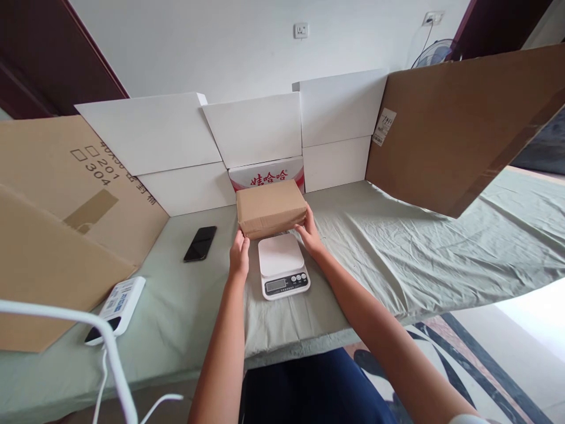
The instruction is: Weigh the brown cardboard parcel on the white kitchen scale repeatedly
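Note:
A closed brown cardboard box (271, 206) is held level between both hands, just behind a white digital kitchen scale (282, 265). My left hand (239, 253) grips the box's near left corner, its fingers partly hidden beneath the edge. At the opposite end, my right hand (309, 232) is closed on the near right corner, thumb along the front side. Nothing lies on the scale's square platform, and its display looks blank. I cannot tell whether the box rests on the cloth or is slightly lifted.
Left of the box lies a black smartphone (200, 243). A white power strip (117, 309) sits near large cardboard (101, 194) at the left. White boxes (251, 129) line the back, one with red lettering, and a big cardboard panel (459, 129) stands right. A white curved tube (106, 335) crosses the lower left.

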Demonstrator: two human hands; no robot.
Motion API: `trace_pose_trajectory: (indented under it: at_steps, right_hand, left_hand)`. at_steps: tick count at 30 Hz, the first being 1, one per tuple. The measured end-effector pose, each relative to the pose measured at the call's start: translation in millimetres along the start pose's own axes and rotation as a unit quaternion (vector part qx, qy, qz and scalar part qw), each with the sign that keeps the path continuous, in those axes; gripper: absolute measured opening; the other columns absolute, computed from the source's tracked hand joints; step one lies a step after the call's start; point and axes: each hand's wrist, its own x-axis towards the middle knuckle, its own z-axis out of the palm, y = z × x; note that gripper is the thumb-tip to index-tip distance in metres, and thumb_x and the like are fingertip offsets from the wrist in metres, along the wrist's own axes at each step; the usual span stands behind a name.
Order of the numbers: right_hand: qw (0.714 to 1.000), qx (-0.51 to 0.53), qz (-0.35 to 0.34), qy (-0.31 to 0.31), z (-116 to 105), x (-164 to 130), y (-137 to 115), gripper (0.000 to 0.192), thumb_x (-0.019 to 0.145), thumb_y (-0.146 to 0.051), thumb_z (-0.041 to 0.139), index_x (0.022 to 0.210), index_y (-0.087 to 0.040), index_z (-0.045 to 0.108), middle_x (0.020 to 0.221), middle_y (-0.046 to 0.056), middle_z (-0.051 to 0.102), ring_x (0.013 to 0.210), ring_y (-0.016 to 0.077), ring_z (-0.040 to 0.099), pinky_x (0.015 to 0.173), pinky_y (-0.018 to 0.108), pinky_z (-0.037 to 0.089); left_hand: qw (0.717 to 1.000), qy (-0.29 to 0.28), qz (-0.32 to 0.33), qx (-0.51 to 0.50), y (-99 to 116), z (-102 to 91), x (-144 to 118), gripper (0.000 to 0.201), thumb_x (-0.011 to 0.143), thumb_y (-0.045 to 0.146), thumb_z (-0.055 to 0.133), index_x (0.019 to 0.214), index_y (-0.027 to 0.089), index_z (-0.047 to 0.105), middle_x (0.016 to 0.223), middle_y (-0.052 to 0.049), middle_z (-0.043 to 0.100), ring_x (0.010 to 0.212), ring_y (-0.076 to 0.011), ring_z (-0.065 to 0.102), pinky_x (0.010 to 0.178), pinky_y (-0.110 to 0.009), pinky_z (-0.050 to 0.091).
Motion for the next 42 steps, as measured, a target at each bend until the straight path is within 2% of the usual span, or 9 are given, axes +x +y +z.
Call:
trace_pose_trajectory:
  at_steps: [3,7,11,15,24,33,42]
  right_hand:
    - [1.0,0.0,-0.014,-0.004,-5.0,-14.6,-20.4,0.086,0.092,-0.065,0.058,0.163,-0.035,0.019,0.172,0.004,0.023,0.157,0.0292,0.027,0.127,0.05,0.03]
    - [1.0,-0.013,-0.003,0.001,-12.9,-47.6,-44.2,0.086,0.092,-0.067,0.056,0.163,-0.037,0.017,0.17,0.005,0.027,0.154,0.0307,0.033,0.125,0.051,0.033]
    - [1.0,-0.027,0.003,-0.014,-19.4,-81.0,-57.5,0.084,0.094,-0.065,0.055,0.163,-0.037,0.016,0.171,0.004,0.025,0.155,0.0304,0.029,0.127,0.052,0.029]
    - [0.999,-0.03,0.008,-0.027,-22.2,-97.6,-65.7,0.08,0.096,-0.061,0.054,0.163,-0.036,0.017,0.171,0.005,0.024,0.157,0.0306,0.027,0.127,0.052,0.028]
    - [0.998,-0.046,0.03,-0.027,-20.9,-97.2,-71.7,0.079,0.096,-0.06,0.054,0.163,-0.038,0.018,0.168,0.005,0.029,0.153,0.0319,0.033,0.124,0.055,0.032]
    - [0.998,-0.052,0.024,-0.025,-20.5,-97.8,-66.2,0.076,0.096,-0.058,0.055,0.161,-0.039,0.02,0.166,0.005,0.031,0.152,0.0312,0.033,0.122,0.054,0.033]
    - [0.998,-0.061,0.022,-0.025,-20.1,-98.8,-67.2,0.074,0.097,-0.058,0.054,0.16,-0.041,0.02,0.165,0.006,0.031,0.151,0.0317,0.034,0.121,0.056,0.034]
  left_hand:
    - [1.0,-0.008,0.009,-0.023,16.0,-1.4,-18.5,0.077,0.095,0.064,0.051,0.157,0.018,0.043,0.158,-0.016,0.048,0.15,-0.0328,0.04,0.124,-0.045,0.029]
    - [0.999,-0.006,0.017,-0.034,26.1,-5.0,-56.5,0.08,0.095,0.06,0.053,0.16,0.016,0.038,0.163,-0.017,0.042,0.152,-0.0334,0.037,0.125,-0.046,0.027]
    - [0.999,0.009,-0.001,-0.053,30.0,-10.7,-94.3,0.079,0.095,0.057,0.054,0.16,0.015,0.038,0.161,-0.019,0.043,0.153,-0.0346,0.034,0.126,-0.049,0.026]
    - [0.996,0.034,-0.036,-0.068,34.0,-14.3,-115.9,0.079,0.094,0.058,0.055,0.159,0.015,0.04,0.16,-0.019,0.045,0.153,-0.0363,0.031,0.125,-0.051,0.027]
    - [0.995,0.039,-0.074,-0.062,36.9,-13.7,-116.2,0.078,0.094,0.061,0.054,0.157,0.017,0.043,0.16,-0.017,0.046,0.152,-0.0341,0.035,0.125,-0.048,0.028]
    - [0.994,0.033,-0.08,-0.06,33.2,-15.1,-114.7,0.079,0.095,0.059,0.053,0.16,0.016,0.038,0.161,-0.017,0.044,0.153,-0.033,0.034,0.125,-0.047,0.028]
    - [0.995,0.033,-0.078,-0.055,33.2,-14.9,-113.7,0.079,0.095,0.059,0.053,0.159,0.016,0.039,0.162,-0.017,0.044,0.153,-0.0333,0.033,0.125,-0.046,0.028]
